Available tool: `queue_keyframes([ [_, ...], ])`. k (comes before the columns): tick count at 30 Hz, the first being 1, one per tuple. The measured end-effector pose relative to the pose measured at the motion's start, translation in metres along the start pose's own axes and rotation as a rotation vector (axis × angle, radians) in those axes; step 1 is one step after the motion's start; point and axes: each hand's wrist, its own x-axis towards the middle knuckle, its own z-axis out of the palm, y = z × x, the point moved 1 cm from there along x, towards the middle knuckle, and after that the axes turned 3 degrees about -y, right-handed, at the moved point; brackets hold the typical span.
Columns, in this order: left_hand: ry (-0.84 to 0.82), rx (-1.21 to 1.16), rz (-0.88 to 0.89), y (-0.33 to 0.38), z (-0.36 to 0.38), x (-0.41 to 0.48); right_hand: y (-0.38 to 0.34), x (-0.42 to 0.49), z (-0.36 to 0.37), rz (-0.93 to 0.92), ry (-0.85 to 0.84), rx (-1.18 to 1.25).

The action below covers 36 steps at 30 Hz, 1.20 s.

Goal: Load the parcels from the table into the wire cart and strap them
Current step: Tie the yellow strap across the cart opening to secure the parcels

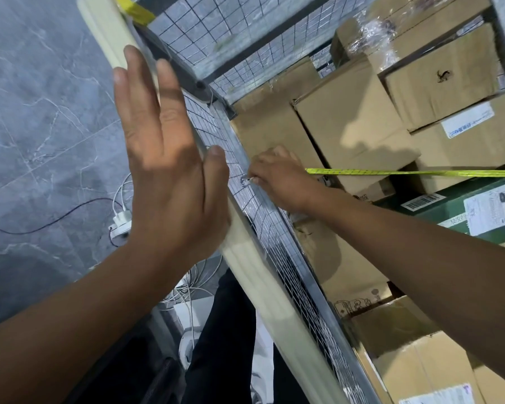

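Note:
The wire cart (263,205) fills the right half of the head view, and several brown cardboard parcels (347,121) plus a green box (449,205) are stacked inside it. A yellow strap (414,172) runs taut across the parcels from the right edge to my right hand (283,179). That hand reaches inside the cart and pinches the strap's metal hook (245,179) against the mesh side wall. My left hand (169,158) lies flat and open against the outside of the same wall, fingers spread, thumb on the top rail.
A cream padded bar (263,290) runs along the cart's outer edge. A white power strip with cables (120,223) lies on the grey marbled floor (41,112) to the left. Another yellow strap end (134,7) shows at the cart's top corner.

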Motion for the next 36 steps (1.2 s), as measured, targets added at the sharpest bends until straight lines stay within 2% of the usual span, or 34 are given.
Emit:
queue_keyframes([
  [5,0.009,0.003,0.021,-0.001,0.001,0.002,-0.014,0.017,0.001,-0.038,-0.067,-0.043],
  [11,0.007,0.007,0.06,-0.001,-0.001,0.002,-0.02,0.033,-0.012,0.192,-0.104,0.019],
  [16,-0.011,-0.019,0.056,-0.001,0.0,0.002,-0.021,0.027,-0.017,0.233,-0.032,0.073],
  [19,-0.017,-0.006,0.059,-0.003,0.0,0.001,-0.017,0.008,-0.007,0.113,0.046,-0.109],
  [22,-0.009,0.016,0.06,-0.004,0.0,0.0,-0.004,-0.008,-0.004,0.073,0.116,-0.298],
  [28,0.016,0.029,0.057,-0.005,0.001,-0.002,0.009,-0.017,-0.002,0.057,0.006,-0.483],
  [33,0.051,0.035,0.076,-0.013,0.002,-0.001,-0.006,-0.021,-0.009,0.14,0.014,-0.418],
  [36,0.014,0.105,0.079,-0.015,0.003,0.001,-0.017,-0.053,-0.03,0.22,0.152,-0.299],
])
